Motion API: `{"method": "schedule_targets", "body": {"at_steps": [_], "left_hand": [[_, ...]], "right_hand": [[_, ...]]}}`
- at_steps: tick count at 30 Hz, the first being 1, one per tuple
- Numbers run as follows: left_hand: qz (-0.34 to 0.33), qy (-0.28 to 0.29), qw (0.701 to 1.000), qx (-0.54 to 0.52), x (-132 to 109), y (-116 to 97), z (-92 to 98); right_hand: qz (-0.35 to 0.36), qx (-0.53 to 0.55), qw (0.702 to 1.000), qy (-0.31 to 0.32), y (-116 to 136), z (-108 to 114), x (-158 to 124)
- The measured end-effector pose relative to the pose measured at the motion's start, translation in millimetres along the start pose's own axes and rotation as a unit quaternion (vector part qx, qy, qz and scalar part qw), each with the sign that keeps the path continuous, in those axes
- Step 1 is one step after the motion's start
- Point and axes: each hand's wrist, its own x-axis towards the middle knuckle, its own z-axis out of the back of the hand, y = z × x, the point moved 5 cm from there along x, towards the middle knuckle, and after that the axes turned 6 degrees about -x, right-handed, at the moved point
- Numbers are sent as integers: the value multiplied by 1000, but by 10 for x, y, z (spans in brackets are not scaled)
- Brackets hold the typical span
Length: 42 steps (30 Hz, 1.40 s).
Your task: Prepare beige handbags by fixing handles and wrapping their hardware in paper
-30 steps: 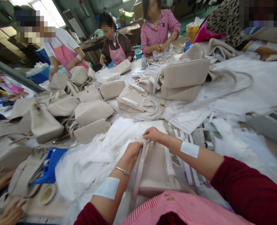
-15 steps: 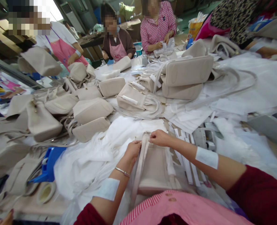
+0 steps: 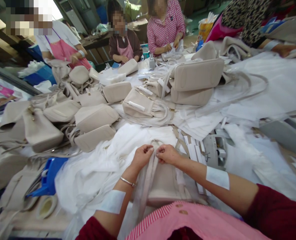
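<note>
While other beige bags [image 3: 96, 116], too heaped to count, cover the left and far side, one white plastic heap [image 3: 97, 166] lies nearer. Right of it, one beige bag [image 3: 162, 185] lies just near side of left hand [image 3: 144, 152] and right hand [image 3: 166, 154]. Strap [image 3: 148, 185]: long axis near-far, far end between hands, right seems nearer. Near left, one blue dispenser [image 3: 47, 176]. Right fingers pinched, apparently on strap; left curled, grip can't tell. One tape roll [image 3: 53, 204], near left.
</note>
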Motion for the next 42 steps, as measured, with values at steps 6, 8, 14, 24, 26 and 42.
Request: {"method": "schedule_targets", "body": {"at_steps": [6, 8, 14, 24, 26, 42], "left_hand": [[-46, 27, 984, 168, 42, -90, 70], [-95, 31, 976, 193, 46, -181, 69], [-121, 152, 942, 275, 152, -311, 19], [-69, 191, 940, 274, 466, -140, -100], [-66, 192, 939, 277, 519, -98, -118], [49, 83, 939, 329, 833, 381, -200]], "right_hand": [[101, -195, 973, -74, 159, 174, -162], [160, -301, 931, -130, 255, 221, -232], [128, -347, 924, -94, 338, 315, -201], [57, -400, 914, -15, 321, 441, 200], [50, -408, 911, -16, 304, 466, 272], [62, -517, 853, 6, 309, 194, 628]]}}
